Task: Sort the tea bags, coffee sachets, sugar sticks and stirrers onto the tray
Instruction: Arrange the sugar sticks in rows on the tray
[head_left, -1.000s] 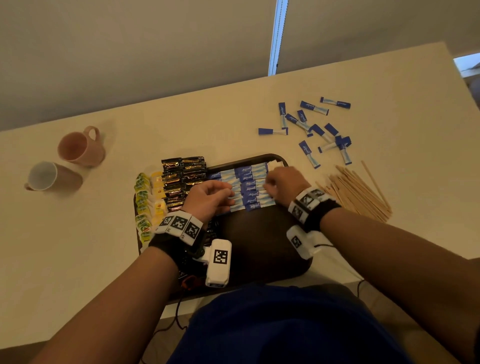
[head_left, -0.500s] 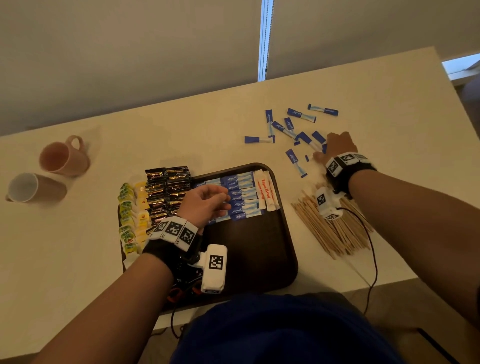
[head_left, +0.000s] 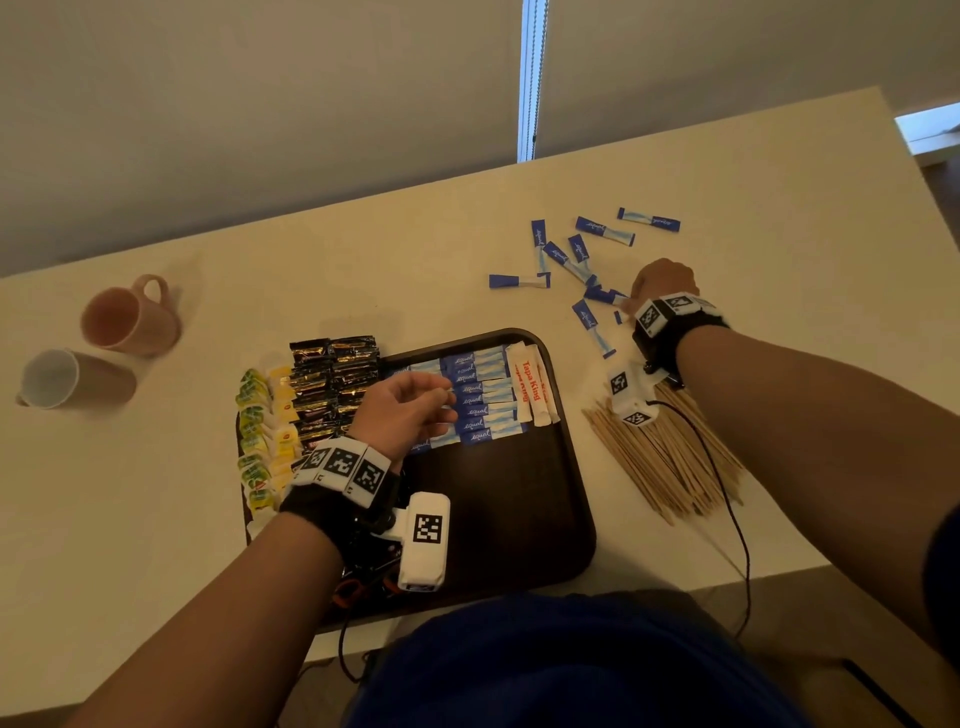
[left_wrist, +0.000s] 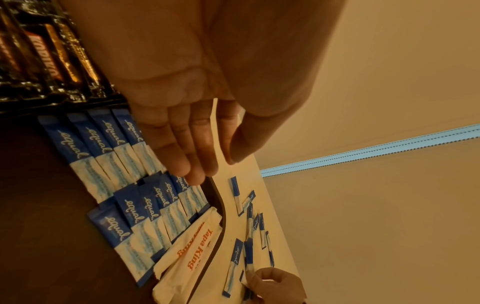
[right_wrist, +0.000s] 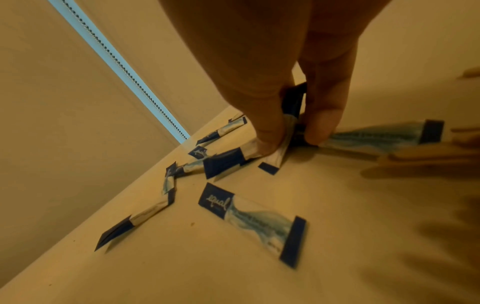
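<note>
the pale surface (head_left: 395, 249) carries a dark tray (head_left: 519, 509) near its front edge. on the tray lie rows of tea bags (head_left: 260, 431), coffee sachets (head_left: 332, 384) and blue sugar sticks (head_left: 483, 395). a heap of wooden stirrers (head_left: 670, 462) lies just right of the tray. the left hand (head_left: 402, 408) hovers over the tray's sticks, fingers relaxed, holding nothing. the right hand (head_left: 662, 283) pinches a sugar stick (right_wrist: 292, 115) among loose sugar sticks (head_left: 566, 254) scattered beyond the tray.
</note>
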